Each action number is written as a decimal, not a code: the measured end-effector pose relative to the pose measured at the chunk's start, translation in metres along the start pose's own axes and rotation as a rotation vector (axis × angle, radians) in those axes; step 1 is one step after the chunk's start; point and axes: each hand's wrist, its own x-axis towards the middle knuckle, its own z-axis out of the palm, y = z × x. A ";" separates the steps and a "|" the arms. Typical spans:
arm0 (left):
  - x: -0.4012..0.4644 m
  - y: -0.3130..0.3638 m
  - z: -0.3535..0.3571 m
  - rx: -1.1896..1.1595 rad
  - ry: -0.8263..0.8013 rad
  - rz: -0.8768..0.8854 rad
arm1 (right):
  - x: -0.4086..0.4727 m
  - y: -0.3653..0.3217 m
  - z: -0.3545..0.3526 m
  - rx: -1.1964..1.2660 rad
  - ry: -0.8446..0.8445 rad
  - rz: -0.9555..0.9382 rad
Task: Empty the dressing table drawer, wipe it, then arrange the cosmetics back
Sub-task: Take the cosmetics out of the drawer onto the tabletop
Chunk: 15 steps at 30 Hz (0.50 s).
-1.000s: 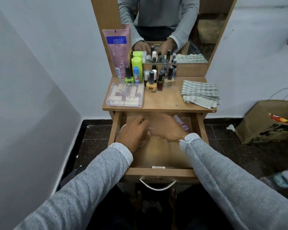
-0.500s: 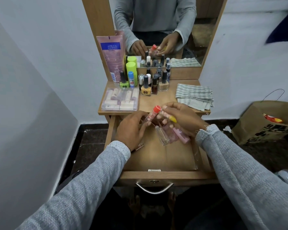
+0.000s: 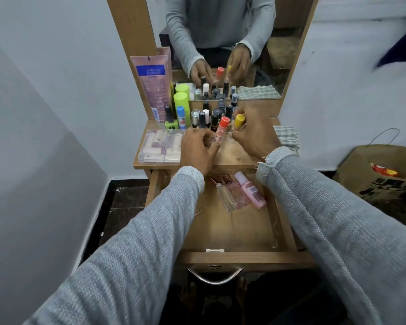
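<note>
Against white walls over dark floor tiles: wooden dressing table (image 3: 232,158) with mirror (image 3: 220,43); drawer (image 3: 232,231) pulled open toward 6 o'clock. Left hand (image 3: 197,148) pinches red-capped tube (image 3: 220,130) above tabletop, long axis near upright, cap tilted toward 1 o'clock. Right hand (image 3: 253,134) grips yellow-capped tube (image 3: 238,123), cap toward 12 o'clock. Three small bottles (image 3: 239,193) lie in drawer, caps toward 11 o'clock. Pink tube (image 3: 154,87) at 10 o'clock reads "Vaseline".

White walls (image 3: 56,66), dark tiled floor (image 3: 127,202) (mirror (image 3: 220,24) above), brown paper bag (image 3: 380,170).
</note>
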 end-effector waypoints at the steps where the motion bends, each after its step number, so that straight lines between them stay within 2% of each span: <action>1: 0.002 -0.001 0.003 0.003 -0.002 -0.015 | 0.002 0.000 0.003 -0.011 -0.002 -0.013; 7: 0.007 0.004 0.015 0.085 -0.055 -0.083 | 0.004 0.008 0.015 -0.020 -0.006 -0.037; 15: 0.010 0.005 0.019 0.164 -0.029 -0.107 | 0.002 0.017 0.029 -0.011 -0.006 0.021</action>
